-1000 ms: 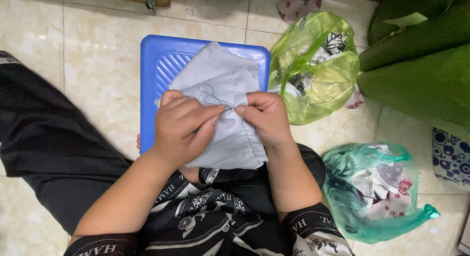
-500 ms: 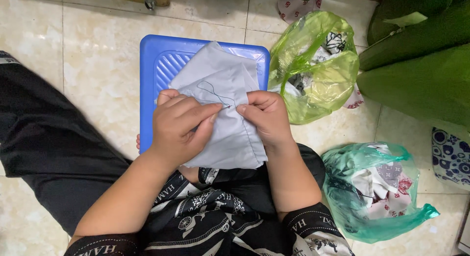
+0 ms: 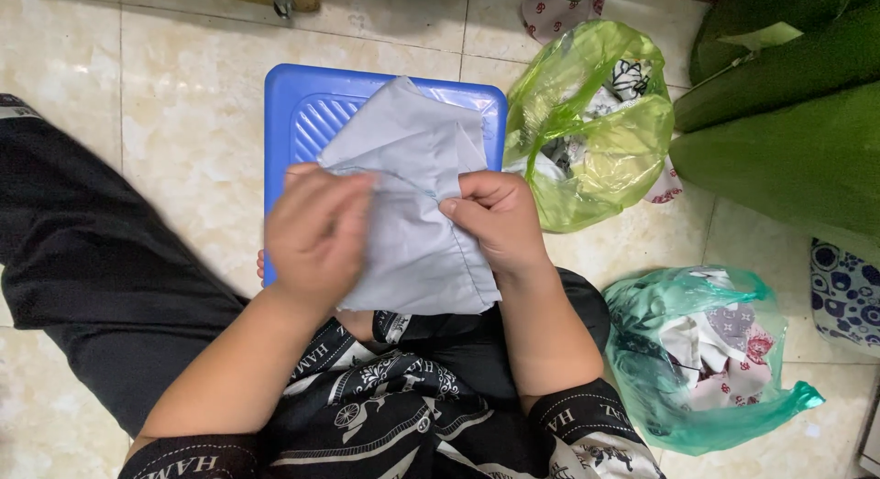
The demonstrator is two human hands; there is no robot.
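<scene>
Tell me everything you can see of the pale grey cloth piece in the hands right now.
The pale grey woven cloth piece is soft, creased and folded, with a stitched edge low on its right side. It lies over the blue ribbed plastic stool top, draping toward the lap. The left hand covers its left part; the right hand pinches its right edge.

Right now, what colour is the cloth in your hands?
Plain pale grey cloth, seen clearly in the head view.

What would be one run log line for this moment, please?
left hand: on grey cloth | right hand: pinching cloth edge | under: blue stool | nearby: green bag
</scene>
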